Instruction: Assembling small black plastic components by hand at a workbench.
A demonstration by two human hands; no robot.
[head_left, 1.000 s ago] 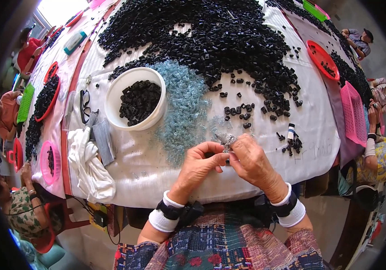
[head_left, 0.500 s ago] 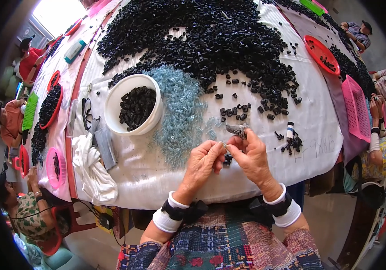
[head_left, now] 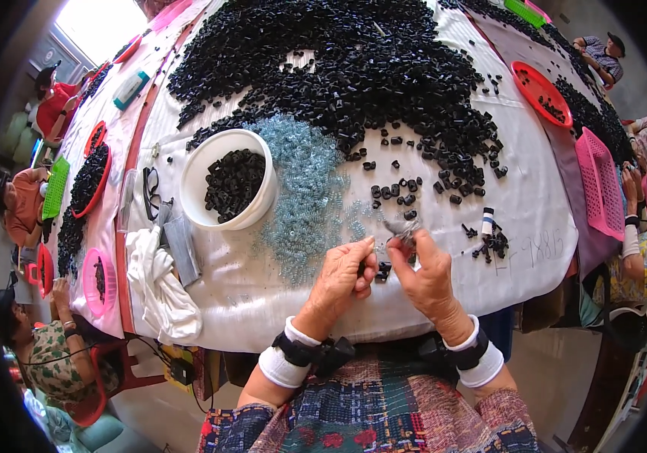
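Observation:
Close to the table's near edge, my left hand is closed, its thumb and forefinger pinched together. A small black part shows between its curled fingers. My right hand, just beside it, grips a small grey object with a pointed end, partly hidden by the fingers; its kind is unclear. Several short black plastic pieces lie on the cloth between the hands. Ahead and left spreads a heap of small clear bluish springs. A white tub beside it holds black pieces.
A large pile of black pieces covers the far tabletop. To the left lie eyeglasses and a white cloth. A white bottle stands at right, near a pink basket and a red tray. Other people sit along both sides.
My hands were touching at the fingertips and are now a little apart. The left thumb points further up, and the right hand still holds the grey object. The view has shifted slightly.

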